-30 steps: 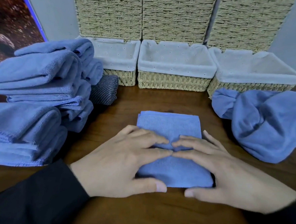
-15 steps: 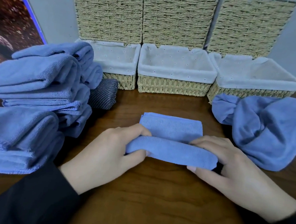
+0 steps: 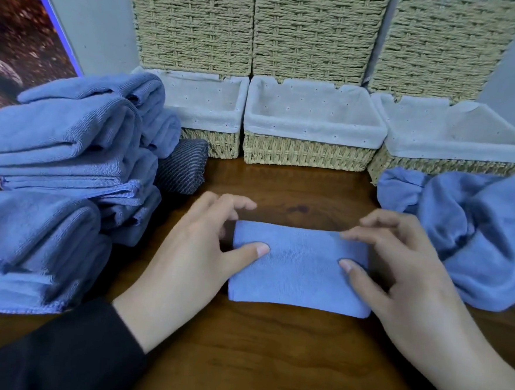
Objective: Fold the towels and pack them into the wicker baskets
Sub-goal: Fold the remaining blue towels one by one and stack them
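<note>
Head view: folded blue towel (image 3: 298, 266) flat on bench (image 3: 269, 363), long axis left-right, between both hands. Left hand (image 3: 191, 251) grip spread loose, thumb on towel's left edge; right hand (image 3: 397, 265) likewise, fingertips on right edge. Middle wicker basket (image 3: 311, 154) straight ahead, equally near either hand.
</note>
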`<state>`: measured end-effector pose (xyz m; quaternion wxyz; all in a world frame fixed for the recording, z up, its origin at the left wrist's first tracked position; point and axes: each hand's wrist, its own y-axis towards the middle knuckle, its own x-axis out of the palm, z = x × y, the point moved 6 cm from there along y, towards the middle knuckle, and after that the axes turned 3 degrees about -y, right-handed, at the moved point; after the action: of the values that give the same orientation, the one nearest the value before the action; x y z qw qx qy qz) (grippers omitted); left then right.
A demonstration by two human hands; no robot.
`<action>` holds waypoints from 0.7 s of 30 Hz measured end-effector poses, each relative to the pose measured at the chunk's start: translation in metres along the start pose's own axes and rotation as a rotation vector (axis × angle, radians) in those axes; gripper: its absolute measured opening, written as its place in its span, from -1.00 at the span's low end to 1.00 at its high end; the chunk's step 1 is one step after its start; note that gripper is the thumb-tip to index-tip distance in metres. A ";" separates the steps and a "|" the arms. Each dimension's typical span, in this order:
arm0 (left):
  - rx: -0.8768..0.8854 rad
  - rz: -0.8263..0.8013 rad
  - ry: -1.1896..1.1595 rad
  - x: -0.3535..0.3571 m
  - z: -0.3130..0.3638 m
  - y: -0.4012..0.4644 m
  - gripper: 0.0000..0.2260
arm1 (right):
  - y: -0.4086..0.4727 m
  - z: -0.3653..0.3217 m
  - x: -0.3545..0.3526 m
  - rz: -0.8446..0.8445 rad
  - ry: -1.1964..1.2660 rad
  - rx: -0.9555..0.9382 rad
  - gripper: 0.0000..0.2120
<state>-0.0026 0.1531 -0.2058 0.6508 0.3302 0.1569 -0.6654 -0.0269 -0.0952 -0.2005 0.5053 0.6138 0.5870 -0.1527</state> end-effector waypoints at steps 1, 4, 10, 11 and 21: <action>0.095 0.007 0.060 -0.003 0.006 0.001 -0.60 | 0.000 -0.003 0.002 0.014 -0.077 -0.084 -0.74; 0.414 -0.134 0.207 0.003 0.026 -0.006 -0.62 | -0.002 -0.012 0.011 -0.032 -0.154 -0.259 -0.62; 0.354 -0.464 0.342 0.024 0.010 -0.017 -0.32 | -0.011 -0.002 0.009 -0.296 0.004 -0.187 -0.54; 0.338 -0.482 0.332 0.024 0.009 -0.016 -0.30 | -0.013 -0.002 0.010 -0.339 -0.009 -0.194 -0.44; 0.292 -0.508 0.305 0.031 0.004 -0.005 -0.15 | -0.004 0.014 0.014 -0.421 0.066 -0.060 -0.39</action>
<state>-0.0065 0.1273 -0.2242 0.3789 0.4661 0.2331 -0.7648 -0.0208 -0.0992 -0.2192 0.4608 0.4672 0.7226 -0.2174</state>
